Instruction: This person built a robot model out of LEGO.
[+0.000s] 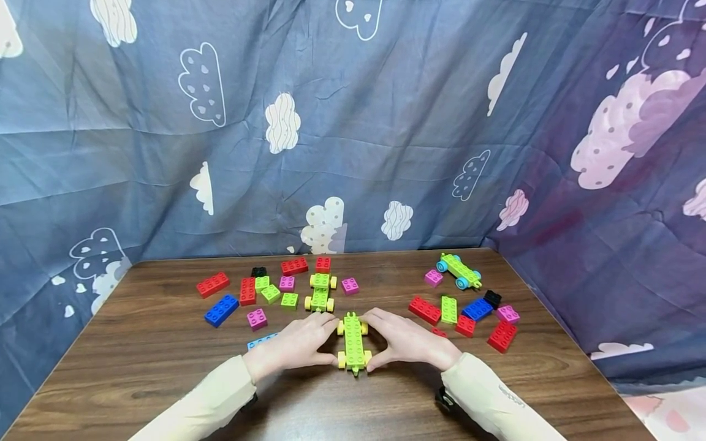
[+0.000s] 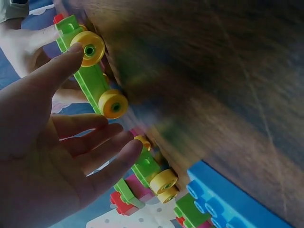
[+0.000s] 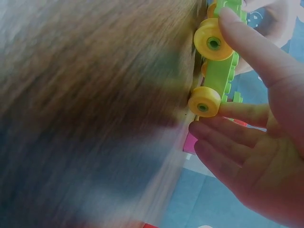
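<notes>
- Left hand [image 1: 295,346] is laid on the table [image 1: 138,343], forearm entering from the lower left; the thumb tip is set against a yellow wheel and the fingers are nearly straight, loosely spread, not wrapped round anything.
- Right hand [image 1: 410,343] mirrors it from the lower right; the thumb is pressed on a yellow wheel, the fingers extended beside the chassis, nothing enclosed.
- Green wheeled chassis [image 1: 353,343] is found between the two hands, lengthwise toward the person, wheels on the tabletop, touched on both flanks.
- In the left wrist view the chassis [image 2: 90,76] is seen at the thumb tip; in the right wrist view it [image 3: 221,71] is seen under the thumb.
- A second green wheeled piece [image 1: 320,293] lies just beyond the hands, with loose bricks around it.
- A red brick [image 1: 425,309] and further bricks lie near the right hand; a light-blue brick [image 1: 261,340] lies just beside the left hand.
- Bare table is seen toward the near edge; the far edge meets the cloud-print cloth [image 1: 353,122].
</notes>
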A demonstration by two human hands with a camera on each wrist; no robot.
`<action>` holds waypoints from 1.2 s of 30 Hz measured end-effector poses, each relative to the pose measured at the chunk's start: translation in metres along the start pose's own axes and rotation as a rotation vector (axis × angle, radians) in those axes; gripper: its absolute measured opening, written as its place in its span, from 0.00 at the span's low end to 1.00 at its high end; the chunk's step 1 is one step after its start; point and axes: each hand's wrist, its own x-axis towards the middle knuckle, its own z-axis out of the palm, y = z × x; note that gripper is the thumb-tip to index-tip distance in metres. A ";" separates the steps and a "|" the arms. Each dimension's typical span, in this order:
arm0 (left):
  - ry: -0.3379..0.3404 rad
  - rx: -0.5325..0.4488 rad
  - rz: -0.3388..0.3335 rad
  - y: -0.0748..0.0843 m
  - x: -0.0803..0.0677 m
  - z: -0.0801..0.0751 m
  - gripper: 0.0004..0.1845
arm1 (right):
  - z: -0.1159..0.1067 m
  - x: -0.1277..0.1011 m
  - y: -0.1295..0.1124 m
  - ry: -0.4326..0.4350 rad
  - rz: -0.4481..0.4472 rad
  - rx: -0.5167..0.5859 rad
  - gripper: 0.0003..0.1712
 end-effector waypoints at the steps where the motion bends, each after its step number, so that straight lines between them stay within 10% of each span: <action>1: -0.001 -0.003 0.000 0.000 0.000 0.000 0.38 | 0.000 0.000 0.000 0.001 0.000 -0.002 0.49; 36: -0.022 -0.027 -0.023 0.004 0.000 0.001 0.40 | -0.002 0.001 -0.004 -0.017 -0.010 -0.015 0.48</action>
